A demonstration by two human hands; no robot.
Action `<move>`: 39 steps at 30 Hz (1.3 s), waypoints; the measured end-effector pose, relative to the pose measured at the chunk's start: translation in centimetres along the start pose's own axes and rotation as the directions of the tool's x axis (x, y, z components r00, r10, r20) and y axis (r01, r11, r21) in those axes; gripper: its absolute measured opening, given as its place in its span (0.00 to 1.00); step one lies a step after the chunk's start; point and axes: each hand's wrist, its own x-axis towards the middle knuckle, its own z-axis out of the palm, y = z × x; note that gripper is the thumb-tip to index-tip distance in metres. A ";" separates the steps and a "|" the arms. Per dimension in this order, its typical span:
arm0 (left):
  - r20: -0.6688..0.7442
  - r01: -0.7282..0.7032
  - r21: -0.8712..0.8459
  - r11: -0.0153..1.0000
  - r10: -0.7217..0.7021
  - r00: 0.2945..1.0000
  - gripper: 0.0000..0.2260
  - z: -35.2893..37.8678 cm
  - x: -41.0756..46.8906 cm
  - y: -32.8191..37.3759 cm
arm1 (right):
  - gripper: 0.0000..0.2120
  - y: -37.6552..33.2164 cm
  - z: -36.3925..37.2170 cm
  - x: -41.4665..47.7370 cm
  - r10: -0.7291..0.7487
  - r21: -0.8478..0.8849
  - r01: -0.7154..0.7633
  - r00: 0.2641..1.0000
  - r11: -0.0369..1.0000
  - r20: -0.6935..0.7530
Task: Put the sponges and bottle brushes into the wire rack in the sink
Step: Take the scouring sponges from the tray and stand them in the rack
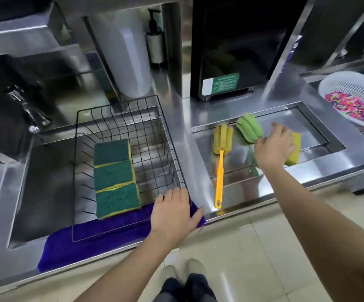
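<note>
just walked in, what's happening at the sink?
A person is loading cleaning tools into the wire rack in the sink. Three green sponges already lie in it. The left hand rests on the rack's near corner. The right hand reaches over the counter toward the green bottle brush and a yellow sponge. The yellow bottle brush lies untouched.
</note>
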 end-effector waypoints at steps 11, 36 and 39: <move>-0.069 0.025 0.033 0.999 -0.022 0.997 0.23 0.5 0.0 0.2 | 0.31 5.0 0.2 2.0 0.316 -0.136 -0.297 0.937 0.945 0.147; -0.164 0.086 0.011 0.996 -0.083 0.983 0.21 -0.6 -3.7 -5.7 | 0.38 -15.5 3.5 -6.3 -0.219 0.621 -0.120 0.870 0.775 0.442; -0.198 0.109 0.003 0.994 -0.106 0.975 0.21 -0.6 -4.4 -7.1 | 0.29 -17.4 4.7 -7.7 -0.231 0.570 -0.098 0.848 0.815 0.476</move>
